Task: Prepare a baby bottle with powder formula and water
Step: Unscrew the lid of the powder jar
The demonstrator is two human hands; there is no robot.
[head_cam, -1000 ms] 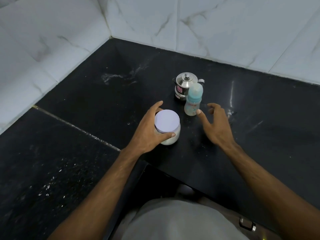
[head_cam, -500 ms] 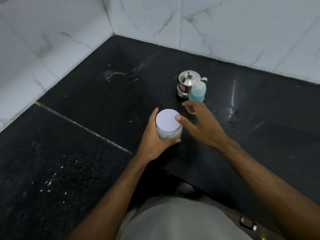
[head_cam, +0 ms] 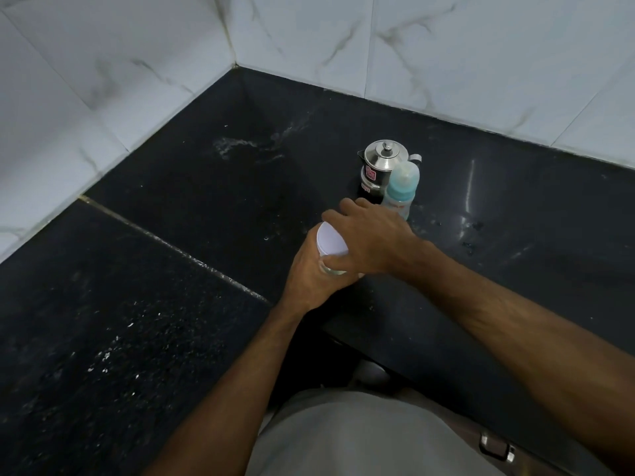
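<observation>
While your left hand (head_cam: 311, 276) wraps the body of the powder jar (head_cam: 335, 267) and your right hand (head_cam: 372, 235) closes over its white lid (head_cam: 330, 239), both grips are narrow and loaded: the left holds the jar, the right holds the lid. The jar sits near the front edge of the black bench (head_cam: 206, 201), and whether its base rests on the surface cannot be told. The baby bottle (head_cam: 400, 190) stands capped just behind your right hand, touching or nearly touching the steel kettle (head_cam: 379, 171).

Judged risks from here:
- If the lid releases suddenly, the jar may jerk and throw powder onto the bench or over the edge.
- If your right knuckles swing back during the twist, they may knock the bottle, which looks light and tall, and it may tip.
- If the left grip slackens, the jar may turn with the lid and stay shut.
</observation>
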